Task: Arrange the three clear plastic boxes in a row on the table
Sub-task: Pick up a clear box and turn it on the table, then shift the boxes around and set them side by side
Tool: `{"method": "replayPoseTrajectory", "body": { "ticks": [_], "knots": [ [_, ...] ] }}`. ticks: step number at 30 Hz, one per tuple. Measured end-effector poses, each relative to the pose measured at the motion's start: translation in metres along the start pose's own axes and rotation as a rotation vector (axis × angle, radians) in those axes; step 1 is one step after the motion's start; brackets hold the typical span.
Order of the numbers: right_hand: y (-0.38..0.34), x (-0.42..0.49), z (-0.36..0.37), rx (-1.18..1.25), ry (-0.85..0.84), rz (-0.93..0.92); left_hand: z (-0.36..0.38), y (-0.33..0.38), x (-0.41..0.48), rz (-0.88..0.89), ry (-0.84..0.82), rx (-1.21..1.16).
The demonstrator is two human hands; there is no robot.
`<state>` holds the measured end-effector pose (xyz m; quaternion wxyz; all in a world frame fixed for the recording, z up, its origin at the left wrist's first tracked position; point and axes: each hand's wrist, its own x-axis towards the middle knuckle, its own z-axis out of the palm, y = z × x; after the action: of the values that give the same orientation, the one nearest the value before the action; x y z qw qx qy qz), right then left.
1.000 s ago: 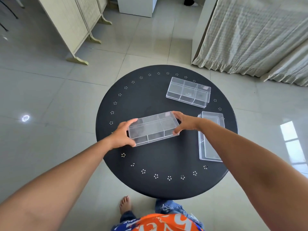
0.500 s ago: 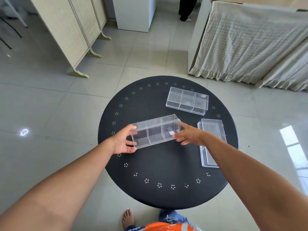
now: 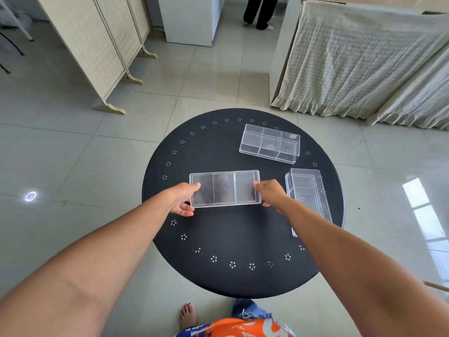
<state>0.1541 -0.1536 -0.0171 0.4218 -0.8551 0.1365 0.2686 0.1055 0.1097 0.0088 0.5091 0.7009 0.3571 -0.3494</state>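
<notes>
A clear plastic box [image 3: 224, 188] with three compartments is held flat and level over the middle of the round black table [image 3: 238, 237]. My left hand [image 3: 183, 199] grips its left end and my right hand [image 3: 268, 193] grips its right end. A second clear box [image 3: 269, 143] lies at the far right of the table, angled. A third clear box [image 3: 307, 198] lies lengthwise along the right edge, partly hidden behind my right forearm.
The table stands on a pale tiled floor. A folding screen [image 3: 97, 45] is at the far left, a white cabinet [image 3: 192, 18] at the back, cloth-covered furniture [image 3: 359, 59] at the right. A person's legs [image 3: 260, 10] show at the back. My bare foot [image 3: 187, 316] is under the near edge.
The held box was turned from tilted with its side toward me to flat and level, with its long side across the table. Both hands stayed on its ends.
</notes>
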Motion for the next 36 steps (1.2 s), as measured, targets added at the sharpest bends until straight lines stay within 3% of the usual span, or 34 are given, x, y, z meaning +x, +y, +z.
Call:
{"method": "replayPoseTrajectory", "body": {
  "ticks": [20, 22, 24, 26, 31, 36],
  "knots": [
    [0.012, -0.015, 0.014, -0.043, 0.06, 0.008, 0.0, -0.022, 0.015, 0.169, 0.168, 0.149],
    [0.013, -0.016, 0.011, -0.08, 0.098, -0.03, 0.003, -0.015, 0.013, 0.196, 0.263, 0.256],
    [0.015, -0.021, 0.005, -0.089, 0.15, -0.056, 0.008, -0.006, 0.008, 0.241, 0.469, 0.453],
    [0.021, -0.027, -0.002, -0.114, 0.235, -0.07, 0.014, 0.006, 0.006, 0.366, 0.585, 0.542],
    [0.047, -0.047, -0.021, -0.316, 0.413, -0.091, 0.048, 0.038, 0.002, 0.671, 0.5, 0.58],
    [0.066, -0.075, -0.034, -0.429, 0.579, 0.006, 0.092, 0.069, 0.002, 0.762, 0.271, 0.606]
  ]
}}
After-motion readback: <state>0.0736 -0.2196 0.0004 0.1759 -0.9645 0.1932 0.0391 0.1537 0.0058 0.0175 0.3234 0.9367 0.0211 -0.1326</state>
